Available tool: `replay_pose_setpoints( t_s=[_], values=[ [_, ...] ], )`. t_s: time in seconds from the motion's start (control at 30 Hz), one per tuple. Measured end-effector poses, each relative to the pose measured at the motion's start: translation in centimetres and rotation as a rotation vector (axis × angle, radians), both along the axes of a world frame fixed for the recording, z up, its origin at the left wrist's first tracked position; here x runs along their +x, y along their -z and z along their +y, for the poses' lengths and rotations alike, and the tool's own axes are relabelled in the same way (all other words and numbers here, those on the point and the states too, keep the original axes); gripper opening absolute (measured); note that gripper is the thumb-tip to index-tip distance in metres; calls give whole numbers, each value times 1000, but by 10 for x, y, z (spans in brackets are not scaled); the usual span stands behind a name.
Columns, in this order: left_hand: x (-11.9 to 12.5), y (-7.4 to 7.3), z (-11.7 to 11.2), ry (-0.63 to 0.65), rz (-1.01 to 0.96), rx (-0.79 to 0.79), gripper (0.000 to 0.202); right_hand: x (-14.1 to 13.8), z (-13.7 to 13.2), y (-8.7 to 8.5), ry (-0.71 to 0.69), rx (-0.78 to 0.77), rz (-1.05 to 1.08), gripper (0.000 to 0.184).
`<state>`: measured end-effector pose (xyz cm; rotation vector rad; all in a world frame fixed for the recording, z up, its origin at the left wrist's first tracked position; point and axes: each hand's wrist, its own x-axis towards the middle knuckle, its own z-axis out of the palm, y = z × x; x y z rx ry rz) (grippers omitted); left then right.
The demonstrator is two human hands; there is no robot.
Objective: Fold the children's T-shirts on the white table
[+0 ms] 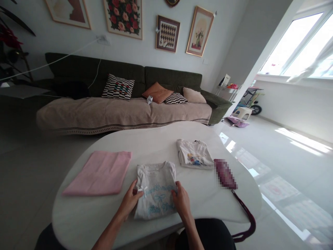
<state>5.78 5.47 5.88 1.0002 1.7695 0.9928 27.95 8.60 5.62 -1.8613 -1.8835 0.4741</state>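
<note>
Pink, grey and white folded clothes lie in a row on a white table (145,139), with two hands on the middle one.

Farthest left lies a pink folded cloth (100,172), flat and apart from the rest. Beside it, at the near edge, is a folded pale grey shirt (156,189) with light blue lettering and a small white bow. The left hand (131,199) clasps its left edge, thumb on top by the bow. The right hand (181,201) rests on its right edge with the fingers curled – whether it grips the cloth cannot be told. Farther right and a little farther back lies a white folded T-shirt (194,153) with a coloured print. Just right of that is a maroon pouch (225,173) – blurred – whose strap (246,211) trails off the table's edge. A dark green sofa (125,76) with cushions stands behind.
</note>
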Motion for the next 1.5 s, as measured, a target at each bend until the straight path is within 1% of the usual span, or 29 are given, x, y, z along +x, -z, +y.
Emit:
replay_pose_setpoints(
  t_s=[0.13, 0.17, 0.23, 0.33, 0.43, 0.5, 0.53, 0.6, 0.63, 0.7, 0.73, 0.8, 0.83, 0.9, 0.97, 1.03, 1.1, 1.17, 1.23, 1.3, 1.37, 1.43, 1.5],
  values=[
    [14, -19, 7, 105, -257, -33, 70, 9, 4, -17, 2, 50, 47, 34],
    [19, -25, 12, 131, -305, -35, 70, 15, 7, -23, 9, 62, 53, 34],
    [32, -38, 27, 162, -338, -9, 68, 28, 17, -35, 21, 82, 63, 34],
    [59, -59, 65, 208, -336, 88, 65, 55, 41, -56, 75, 128, 46, 37],
    [93, -77, 115, 273, -352, 199, 66, 87, 75, -74, 177, 195, -5, 40],
    [117, -85, 151, 311, -352, 254, 66, 110, 101, -81, 229, 227, -43, 40],
    [129, -87, 167, 324, -349, 270, 65, 122, 115, -83, 250, 228, -67, 40],
    [151, -84, 195, 336, -333, 279, 64, 145, 139, -83, 288, 206, -118, 40],
    [160, -79, 206, 331, -317, 271, 63, 155, 148, -81, 304, 188, -139, 41],
    [174, -61, 221, 315, -269, 223, 63, 170, 162, -72, 329, 155, -169, 44],
    [179, -49, 224, 305, -235, 188, 64, 173, 167, -66, 341, 146, -177, 48],
    [184, -25, 224, 289, -160, 126, 66, 171, 170, -50, 335, 137, -216, 57],
    [184, -14, 221, 285, -124, 107, 65, 165, 171, -41, 308, 136, -254, 60],
    [181, 2, 210, 287, -65, 97, 62, 149, 169, -20, 193, 125, -348, 59],
    [171, 8, 196, 301, -28, 106, 60, 132, 167, -1, 50, 81, -428, 55],
    [152, 8, 179, 316, -6, 122, 59, 120, 166, 15, -19, 25, -467, 52],
    [120, 4, 160, 309, 13, 142, 57, 115, 167, 24, -23, -12, -484, 51],
    [76, -1, 139, 256, 104, 174, 54, 116, 168, 27, -24, -33, -482, 51],
    [23, -4, 117, 154, 361, 227, 47, 117, 168, 26, -33, -41, -464, 50],
    [-30, -5, 92, 54, 679, 244, 38, 116, 164, 23, -18, -4, -408, 49],
    [-74, -4, 65, -26, 947, 162, 34, 111, 157, 21, 17, 68, -309, 47],
    [-101, 0, 39, -78, 1107, 15, 35, 102, 147, 19, 48, 135, -224, 45],
    [-111, 6, 17, -94, 1165, -92, 37, 88, 133, 17, 53, 179, -185, 44]
  ],
)
